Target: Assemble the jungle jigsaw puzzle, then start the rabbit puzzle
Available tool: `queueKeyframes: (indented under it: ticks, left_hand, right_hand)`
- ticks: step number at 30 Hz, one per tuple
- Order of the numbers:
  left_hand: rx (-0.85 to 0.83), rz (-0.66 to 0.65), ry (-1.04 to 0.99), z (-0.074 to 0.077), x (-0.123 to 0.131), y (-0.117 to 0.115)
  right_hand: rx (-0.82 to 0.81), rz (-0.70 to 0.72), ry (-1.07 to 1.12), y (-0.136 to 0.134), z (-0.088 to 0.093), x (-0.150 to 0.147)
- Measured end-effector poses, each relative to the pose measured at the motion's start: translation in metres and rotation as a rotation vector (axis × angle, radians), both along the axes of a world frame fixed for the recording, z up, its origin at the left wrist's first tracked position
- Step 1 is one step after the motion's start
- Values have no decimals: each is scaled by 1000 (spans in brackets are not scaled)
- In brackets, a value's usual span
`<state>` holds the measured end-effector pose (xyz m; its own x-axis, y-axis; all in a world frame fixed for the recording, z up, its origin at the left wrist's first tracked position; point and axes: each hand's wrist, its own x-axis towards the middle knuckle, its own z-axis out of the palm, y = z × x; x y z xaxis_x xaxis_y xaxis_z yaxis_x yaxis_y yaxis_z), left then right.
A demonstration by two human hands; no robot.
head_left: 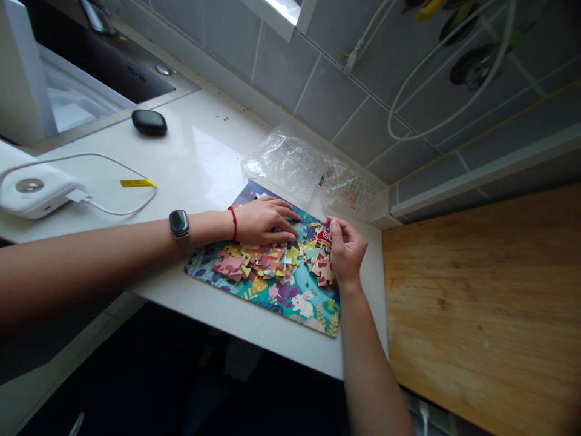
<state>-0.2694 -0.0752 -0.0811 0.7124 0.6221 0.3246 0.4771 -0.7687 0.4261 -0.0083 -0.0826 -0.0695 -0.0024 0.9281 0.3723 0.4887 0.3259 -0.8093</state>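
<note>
A colourful jigsaw puzzle board (290, 300) lies on the white counter, with several loose pieces (254, 260) heaped on it. My left hand (263, 219), with a red string bracelet and a watch on that arm, lies flat on the board with its fingers stretched out over the pieces. My right hand (347, 248) is at the board's right side, its thumb and fingers pinched on a puzzle piece with a red barn (323, 236).
Crumpled clear plastic bags (290, 160) lie behind the board by the tiled wall. A white device (31, 191) with a cable, a yellow tag (136, 183) and a black case (149, 122) sit to the left. A wooden board (481, 303) borders the counter on the right.
</note>
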Motion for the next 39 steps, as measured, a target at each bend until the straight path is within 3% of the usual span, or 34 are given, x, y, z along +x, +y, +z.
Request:
queueKeyframes:
  ticks: [14, 21, 26, 34, 39]
  left_hand:
    - [-51, 9, -140, -4, 2, 5]
    - [-30, 150, -87, -1, 3, 2]
    - [-61, 155, -68, 0, 2, 3]
    - [-41, 116, -243, 3, 3, -3]
    - [22, 175, -313, 6, 3, -3]
  right_hand:
    - [-55, 4, -8, 2, -2, 1]
    - [-65, 16, -31, 2, -4, 2]
    - [-70, 21, -38, 2, -4, 1]
    - [-66, 26, -47, 2, -4, 2]
    - [-58, 30, -54, 1, -3, 2]
